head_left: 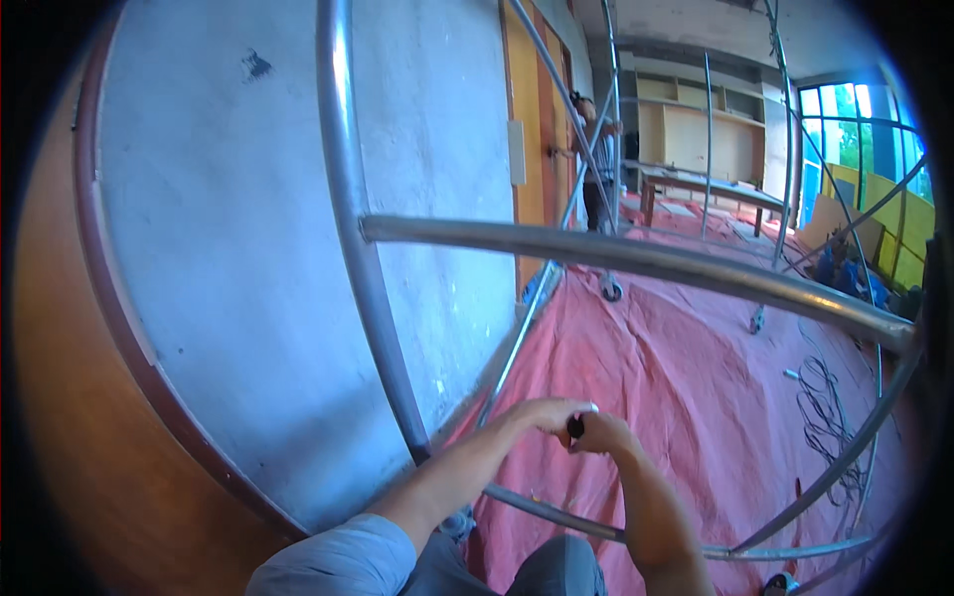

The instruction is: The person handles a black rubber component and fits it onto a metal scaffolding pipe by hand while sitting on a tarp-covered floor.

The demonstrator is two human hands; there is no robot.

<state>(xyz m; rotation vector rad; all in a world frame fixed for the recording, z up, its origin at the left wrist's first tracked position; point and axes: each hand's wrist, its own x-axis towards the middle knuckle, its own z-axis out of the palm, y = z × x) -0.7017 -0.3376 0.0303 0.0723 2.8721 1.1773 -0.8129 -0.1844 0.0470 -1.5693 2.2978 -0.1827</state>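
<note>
My left hand [562, 413] and my right hand [604, 434] meet in front of me, both with curled fingers. Between them shows a small black round-ended object [575, 426]; its kind is too small to tell. The right fingers close around it. What the left fingers hold is hidden, though a small white spot shows at their tips. Around my arms stands a metal scaffold frame, with an upright tube [350, 199] on the left and a crossbar [616, 254] beyond and above my hands. A lower rail [556, 516] passes under my forearms.
A bare grey wall [229, 199] runs along the left. Red sheeting [676, 377] covers the floor, with a coiled cable [830, 427] at right. Another person [598, 149] stands by the orange door panel [542, 149]. Farther back are a table [706, 182] and scaffold castors [610, 288].
</note>
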